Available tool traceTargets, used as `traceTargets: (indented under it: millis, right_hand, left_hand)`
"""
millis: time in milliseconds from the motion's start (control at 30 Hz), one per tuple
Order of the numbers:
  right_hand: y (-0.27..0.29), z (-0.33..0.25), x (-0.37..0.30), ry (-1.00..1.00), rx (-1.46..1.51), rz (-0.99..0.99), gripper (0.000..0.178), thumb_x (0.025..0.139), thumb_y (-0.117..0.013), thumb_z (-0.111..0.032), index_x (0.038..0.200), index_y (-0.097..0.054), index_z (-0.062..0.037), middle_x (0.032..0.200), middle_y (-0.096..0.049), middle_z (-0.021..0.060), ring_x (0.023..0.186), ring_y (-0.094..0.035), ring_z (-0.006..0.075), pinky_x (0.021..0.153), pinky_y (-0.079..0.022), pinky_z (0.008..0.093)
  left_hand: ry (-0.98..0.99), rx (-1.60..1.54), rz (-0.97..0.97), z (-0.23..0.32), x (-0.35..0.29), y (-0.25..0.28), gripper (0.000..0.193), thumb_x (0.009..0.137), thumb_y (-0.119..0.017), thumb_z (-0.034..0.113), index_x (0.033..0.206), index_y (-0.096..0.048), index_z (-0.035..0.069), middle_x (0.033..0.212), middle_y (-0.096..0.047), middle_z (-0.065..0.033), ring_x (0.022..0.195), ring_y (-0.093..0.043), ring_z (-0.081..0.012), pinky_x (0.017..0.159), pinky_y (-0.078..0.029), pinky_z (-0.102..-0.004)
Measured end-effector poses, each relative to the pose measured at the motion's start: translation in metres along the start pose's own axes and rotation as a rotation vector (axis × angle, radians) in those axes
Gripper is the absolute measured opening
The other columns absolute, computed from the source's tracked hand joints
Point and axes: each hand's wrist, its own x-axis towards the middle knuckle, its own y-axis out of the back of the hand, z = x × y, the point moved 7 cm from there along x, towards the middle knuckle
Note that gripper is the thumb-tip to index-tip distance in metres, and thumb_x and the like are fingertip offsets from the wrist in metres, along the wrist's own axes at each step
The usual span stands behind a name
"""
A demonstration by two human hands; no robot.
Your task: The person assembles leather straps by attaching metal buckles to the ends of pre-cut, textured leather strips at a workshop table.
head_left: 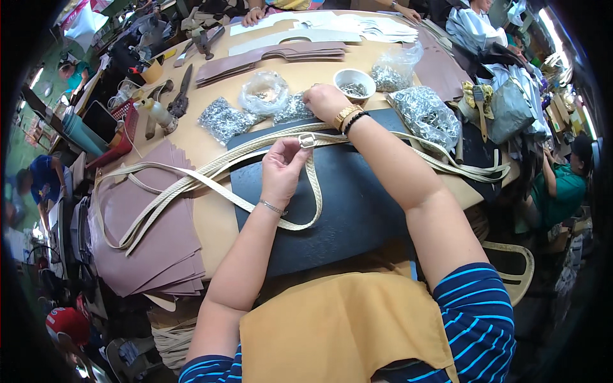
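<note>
Near the centre of the frame, the left hand [280,169] has its grip clamped, thumb against fingers, on a square silver metal buckle [307,140]. Pinching it by one side leaves most of the frame uncovered, probably so that it can be seen and reached. A narrow cream strap with a braided-looking face [317,201] hangs in a loop below the buckle, its slack lying on a flat black rectangular mat [364,191]. The mat presumably gives a firm, dark backing to work over and shields the tan surface [217,239].

The right hand [327,102], higher in the frame, reaches over the cream straps to a clear plastic bag of small silver metal pieces [291,111]. Its fingertips are hidden, so I cannot tell whether that grip is apart or together.

Just right of it stands a white round bowl of small pieces [354,83]; such supplies seem grouped along the mat's far edge to be within reach. More cream straps [211,167] stretch sideways across the mat, likely to lie straight, over mauve flat sheets [147,236] at left.
</note>
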Motion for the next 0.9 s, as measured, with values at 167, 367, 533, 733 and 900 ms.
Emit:
traceTargets:
  millis: [167,367,533,733,900]
  right_hand:
    - [-0.002,-0.002,0.002,-0.02,0.08,0.066,0.014,0.081,-0.066,-0.015,0.088,-0.073,-0.0059,0.091,-0.069,0.0178,0.091,-0.066,0.0338,0.084,-0.052,0.0431]
    - [0.017,-0.004,-0.017,0.022,0.208,0.176,0.013,0.082,-0.065,-0.013,0.089,-0.073,-0.0054,0.089,-0.069,0.0168,0.087,-0.066,0.0338,0.082,-0.052,0.0427]
    - [0.04,-0.006,-0.043,0.041,0.455,0.295,0.013,0.083,-0.07,-0.014,0.093,-0.072,-0.0057,0.087,-0.07,0.0151,0.08,-0.067,0.0266,0.074,-0.053,0.035]
    - [0.078,-0.053,-0.129,-0.053,1.185,0.084,0.013,0.089,-0.072,-0.01,0.098,-0.071,-0.0008,0.089,-0.07,0.0022,0.087,-0.065,0.0077,0.075,-0.054,0.024]
    - [0.093,-0.062,-0.17,0.052,1.257,0.036,0.011,0.087,-0.071,-0.003,0.097,-0.071,0.0003,0.092,-0.07,0.0054,0.084,-0.066,0.0103,0.072,-0.054,0.0242]
  left_hand:
    - [-0.031,-0.036,0.037,0.002,0.001,0.002,0.015,0.089,-0.07,0.004,0.103,-0.064,0.004,0.094,-0.068,-0.0009,0.086,-0.062,-0.0068,0.079,-0.05,-0.0225]
    - [-0.096,0.044,0.031,0.006,-0.001,0.004,0.016,0.089,-0.069,0.002,0.104,-0.064,0.004,0.1,-0.069,-0.0017,0.09,-0.064,-0.0093,0.081,-0.051,-0.024]
    - [-0.531,0.398,0.004,0.048,-0.011,-0.014,0.021,0.082,-0.072,-0.003,0.099,-0.066,0.007,0.102,-0.068,-0.0056,0.092,-0.065,-0.0163,0.084,-0.05,-0.0261]
    - [-0.812,0.807,-0.131,0.084,-0.038,-0.036,0.022,0.078,-0.074,0.003,0.094,-0.068,0.017,0.094,-0.068,0.0009,0.092,-0.067,-0.0212,0.1,-0.043,-0.0464]
    - [-0.965,0.86,-0.299,0.088,-0.059,-0.056,0.017,0.078,-0.075,0.007,0.09,-0.069,0.017,0.093,-0.071,-0.0011,0.092,-0.069,-0.0211,0.107,-0.039,-0.0421]
